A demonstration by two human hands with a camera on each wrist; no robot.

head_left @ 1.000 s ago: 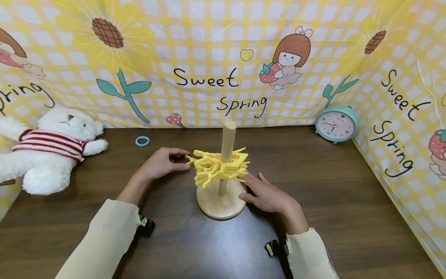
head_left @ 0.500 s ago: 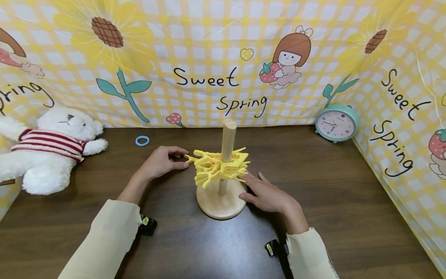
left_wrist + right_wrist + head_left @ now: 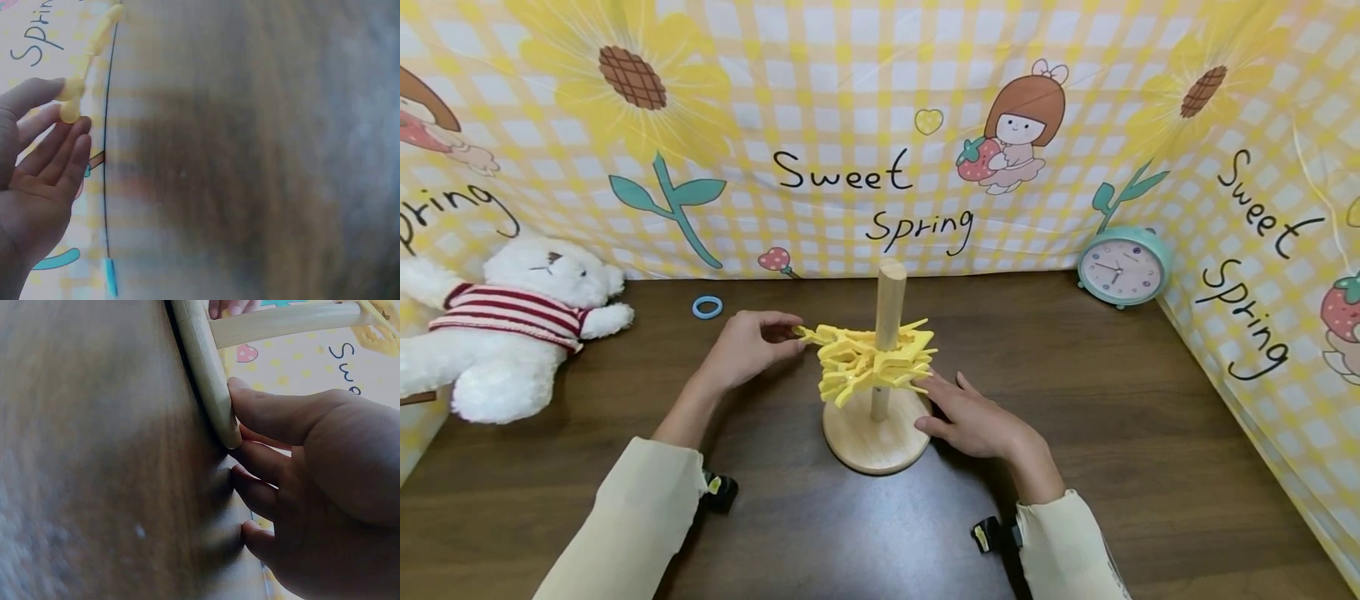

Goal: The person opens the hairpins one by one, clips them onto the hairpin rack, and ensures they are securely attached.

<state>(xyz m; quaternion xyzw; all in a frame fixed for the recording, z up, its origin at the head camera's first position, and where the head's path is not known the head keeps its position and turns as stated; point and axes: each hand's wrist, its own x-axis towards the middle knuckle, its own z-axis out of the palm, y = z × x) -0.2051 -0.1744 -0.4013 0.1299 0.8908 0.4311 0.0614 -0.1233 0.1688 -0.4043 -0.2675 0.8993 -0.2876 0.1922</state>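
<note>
A wooden stand with an upright post (image 3: 891, 304) and a round base (image 3: 880, 450) stands before me. Around the post's middle sits a cluster of interlocking yellow plastic branch-shaped pieces (image 3: 853, 367). At the cluster's left side, my left hand (image 3: 748, 350) pinches the knobbed end of one yellow branch-shaped piece (image 3: 102, 31) between thumb and index finger. My right hand (image 3: 981, 417) grips the right rim of the base. In the right wrist view its thumb (image 3: 269, 409) lies over the rim, with the other fingers low at its side by the tabletop.
Behind the left hand, a small blue ring (image 3: 707, 307) lies on the dark wooden table (image 3: 805, 542). A white teddy bear (image 3: 505, 342) in a striped shirt lies at left. At the back right is a mint alarm clock (image 3: 1123, 267). Checked cloth (image 3: 842, 100) encloses the table's back and sides.
My left fingertips have shifted slightly left and away from me, together with the tip of the yellow piece. The right hand stays on the base, and the stand keeps its place.
</note>
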